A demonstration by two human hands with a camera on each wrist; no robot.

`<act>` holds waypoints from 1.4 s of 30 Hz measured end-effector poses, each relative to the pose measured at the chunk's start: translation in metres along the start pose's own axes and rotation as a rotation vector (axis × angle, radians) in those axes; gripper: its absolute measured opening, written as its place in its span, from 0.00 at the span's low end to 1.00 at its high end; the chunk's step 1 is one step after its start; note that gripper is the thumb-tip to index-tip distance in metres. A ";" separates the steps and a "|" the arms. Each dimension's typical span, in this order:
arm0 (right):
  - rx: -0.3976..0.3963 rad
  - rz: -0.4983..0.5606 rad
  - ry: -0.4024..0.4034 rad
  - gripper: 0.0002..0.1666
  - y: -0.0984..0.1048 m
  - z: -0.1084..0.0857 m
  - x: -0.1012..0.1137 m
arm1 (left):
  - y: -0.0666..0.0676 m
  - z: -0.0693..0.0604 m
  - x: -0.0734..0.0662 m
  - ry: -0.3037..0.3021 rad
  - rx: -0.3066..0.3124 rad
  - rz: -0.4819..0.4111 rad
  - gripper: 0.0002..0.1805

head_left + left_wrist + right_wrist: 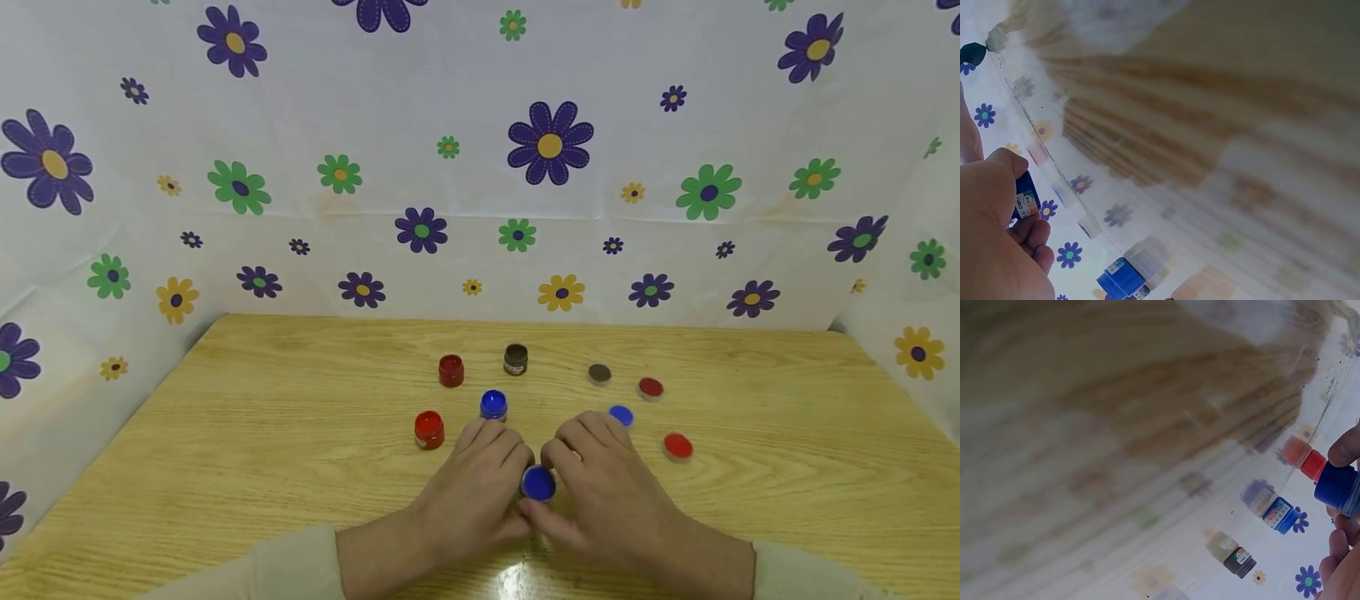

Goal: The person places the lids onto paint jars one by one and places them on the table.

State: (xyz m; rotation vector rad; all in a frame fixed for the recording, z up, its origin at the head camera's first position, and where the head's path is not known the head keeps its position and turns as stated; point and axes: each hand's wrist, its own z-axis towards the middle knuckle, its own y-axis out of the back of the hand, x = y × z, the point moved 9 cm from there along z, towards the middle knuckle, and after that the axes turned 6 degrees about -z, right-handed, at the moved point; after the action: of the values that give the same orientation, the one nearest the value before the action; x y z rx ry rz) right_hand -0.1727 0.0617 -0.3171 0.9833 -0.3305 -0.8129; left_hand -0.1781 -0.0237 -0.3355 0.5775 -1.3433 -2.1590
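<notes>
A small dark blue paint jar (537, 484) is held between both hands, close to the front of the table. My left hand (480, 479) grips its left side; in the left wrist view thumb and fingers stand around the labelled jar (1027, 201). From the other side my right hand (611, 479) grips it with curled fingers, the thumb across the near edge. The right wrist view shows a thumb pressed on the blue jar (1335, 486). A clear rim rings its top in the head view. Fingers partly hide the jar.
Beyond the left hand stand uncapped paint jars: bright red (429, 430), dark red (451, 371), brown (515, 360) and blue (493, 405). Loose lids lie to the right: brown (599, 373), dark red (650, 388), blue (621, 416), red (678, 447). Flowered cloth (465, 83) surrounds the wooden table (262, 433).
</notes>
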 end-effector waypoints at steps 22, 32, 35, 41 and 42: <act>-0.079 0.016 0.013 0.25 0.010 -0.001 0.005 | 0.003 -0.001 0.005 0.040 -0.018 -0.016 0.25; -0.090 0.008 0.032 0.19 0.012 -0.002 0.008 | 0.007 0.001 0.003 0.027 -0.081 -0.038 0.19; -0.096 0.002 0.031 0.18 0.012 -0.002 0.007 | 0.006 0.002 0.003 0.033 -0.067 -0.041 0.19; -0.109 -0.007 0.031 0.18 0.012 -0.001 0.007 | 0.005 0.002 0.004 0.043 -0.042 -0.028 0.20; -0.108 -0.009 0.030 0.18 0.012 -0.001 0.007 | 0.005 0.002 0.005 0.045 -0.038 -0.027 0.20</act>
State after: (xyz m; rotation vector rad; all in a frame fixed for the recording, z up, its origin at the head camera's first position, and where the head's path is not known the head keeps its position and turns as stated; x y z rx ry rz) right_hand -0.1624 0.0607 -0.3078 0.8962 -0.2541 -0.8153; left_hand -0.1816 -0.0272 -0.3308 0.6291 -1.2744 -2.1754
